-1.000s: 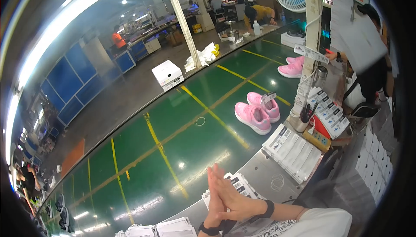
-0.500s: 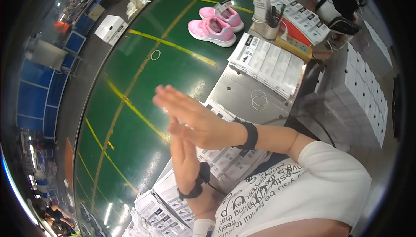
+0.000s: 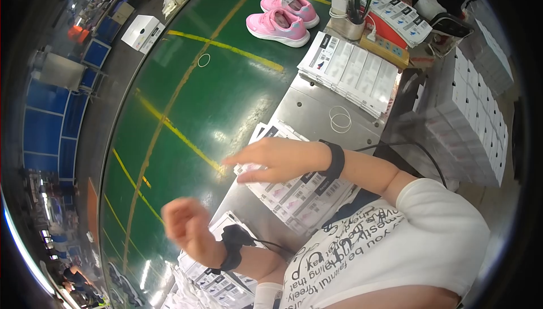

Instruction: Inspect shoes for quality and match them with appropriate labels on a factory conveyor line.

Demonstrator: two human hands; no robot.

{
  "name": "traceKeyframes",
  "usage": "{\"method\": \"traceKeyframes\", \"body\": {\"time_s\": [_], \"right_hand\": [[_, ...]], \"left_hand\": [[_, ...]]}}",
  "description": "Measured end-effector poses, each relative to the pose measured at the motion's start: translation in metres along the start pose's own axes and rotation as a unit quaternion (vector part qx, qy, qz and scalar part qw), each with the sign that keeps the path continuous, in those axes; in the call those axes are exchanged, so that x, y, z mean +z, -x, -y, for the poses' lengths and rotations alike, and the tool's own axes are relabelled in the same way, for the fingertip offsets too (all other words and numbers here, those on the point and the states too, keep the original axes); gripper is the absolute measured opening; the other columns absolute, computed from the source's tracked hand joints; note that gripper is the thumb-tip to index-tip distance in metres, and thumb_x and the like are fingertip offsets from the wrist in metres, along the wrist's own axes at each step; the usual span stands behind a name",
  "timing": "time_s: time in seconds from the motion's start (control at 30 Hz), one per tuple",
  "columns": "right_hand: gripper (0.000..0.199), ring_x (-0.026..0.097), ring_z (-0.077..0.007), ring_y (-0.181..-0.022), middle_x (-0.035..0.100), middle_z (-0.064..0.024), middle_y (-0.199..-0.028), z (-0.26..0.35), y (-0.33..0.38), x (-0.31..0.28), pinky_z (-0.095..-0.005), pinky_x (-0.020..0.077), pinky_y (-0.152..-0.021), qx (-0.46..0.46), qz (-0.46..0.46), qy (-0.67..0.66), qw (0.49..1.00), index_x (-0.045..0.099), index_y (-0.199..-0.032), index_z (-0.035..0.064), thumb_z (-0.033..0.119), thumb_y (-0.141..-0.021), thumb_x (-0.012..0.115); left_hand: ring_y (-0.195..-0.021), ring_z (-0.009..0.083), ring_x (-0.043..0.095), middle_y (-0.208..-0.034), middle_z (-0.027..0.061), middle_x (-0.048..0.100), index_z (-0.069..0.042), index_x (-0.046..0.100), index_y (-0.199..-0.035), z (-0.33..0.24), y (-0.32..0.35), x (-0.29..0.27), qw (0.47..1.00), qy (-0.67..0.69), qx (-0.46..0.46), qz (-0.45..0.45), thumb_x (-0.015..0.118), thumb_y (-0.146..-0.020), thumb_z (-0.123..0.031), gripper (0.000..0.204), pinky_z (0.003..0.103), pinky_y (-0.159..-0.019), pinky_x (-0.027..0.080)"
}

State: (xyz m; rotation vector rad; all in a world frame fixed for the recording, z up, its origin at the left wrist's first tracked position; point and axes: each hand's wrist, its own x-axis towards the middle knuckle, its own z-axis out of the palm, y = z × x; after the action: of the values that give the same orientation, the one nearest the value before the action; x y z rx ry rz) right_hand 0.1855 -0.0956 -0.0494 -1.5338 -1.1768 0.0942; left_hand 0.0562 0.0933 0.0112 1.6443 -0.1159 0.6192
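My right hand (image 3: pixel 277 161), with a black band at its wrist, hovers over or rests on a stack of white printed sheets with pink shoe pictures (image 3: pixel 288 207); contact is unclear. Its fingers are stretched out and its thumb stands apart, with nothing seen in its grasp. Farther left and nearer me, my left hand (image 3: pixel 188 227) is raised over the edge of the green belt (image 3: pixel 169 162). Motion blurs its fingers, which look bent. More printed sheets (image 3: pixel 226 281) lie beneath the left wrist, which also wears a black band.
Pink shoes (image 3: pixel 277 28) stand on the far part of the belt, near a rubber band (image 3: pixel 203 60). On the metal table (image 3: pixel 317 111) lie two thin rings and another sheet stack (image 3: pixel 350 74). Beyond are a power strip (image 3: pixel 384 49) and a pen holder (image 3: pixel 346 26). White boxes (image 3: pixel 469 117) are piled right.
My hands, close together before, have separated. The left moved left and toward me; the right came down over the sheets. The pink shoes have barely shifted, and another shoe has nearly left the top edge.
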Motion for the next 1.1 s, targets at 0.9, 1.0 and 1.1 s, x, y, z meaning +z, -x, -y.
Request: {"method": "traceKeyframes", "body": {"time_s": [0.9,1.0,1.1], "right_hand": [[0.108,0.058,-0.0346,-0.095,0.056,-0.0213,-0.103,-0.026,0.025,-0.006,-0.0388,0.0503,-0.081,0.269,0.309,0.284,0.867,0.027,-0.141,-0.001,0.027,-0.054,0.084],[0.11,0.058,-0.0336,-0.095,0.056,-0.0198,-0.102,-0.028,0.029,-0.008,-0.0385,0.0503,-0.08,0.272,0.309,0.264,0.873,0.026,-0.141,-0.0001,0.028,-0.052,0.085],[0.114,0.057,-0.0321,-0.094,0.055,-0.0181,-0.101,-0.026,0.031,-0.009,-0.038,0.0501,-0.077,0.248,0.311,0.282,0.873,0.026,-0.142,0.0007,0.03,-0.05,0.086]], "left_hand": [[-0.06,0.0139,0.04,-0.076,0.0031,0.045,0.0,0.046,-0.108,0.103,-0.021,-0.017,0.539,0.717,-0.275,-0.346,0.055,-0.084,-0.023,0.034,0.027,-0.053,0.032],[-0.061,0.0135,0.04,-0.076,0.0036,0.045,0.004,0.046,-0.106,0.099,-0.021,-0.006,0.532,0.718,-0.293,-0.339,0.055,-0.085,-0.02,0.034,0.027,-0.053,0.032],[-0.062,0.0134,0.04,-0.078,0.0038,0.045,0.003,0.047,-0.105,0.093,-0.02,0.001,0.546,0.712,-0.294,-0.329,0.054,-0.085,-0.019,0.031,0.027,-0.053,0.032]]}}
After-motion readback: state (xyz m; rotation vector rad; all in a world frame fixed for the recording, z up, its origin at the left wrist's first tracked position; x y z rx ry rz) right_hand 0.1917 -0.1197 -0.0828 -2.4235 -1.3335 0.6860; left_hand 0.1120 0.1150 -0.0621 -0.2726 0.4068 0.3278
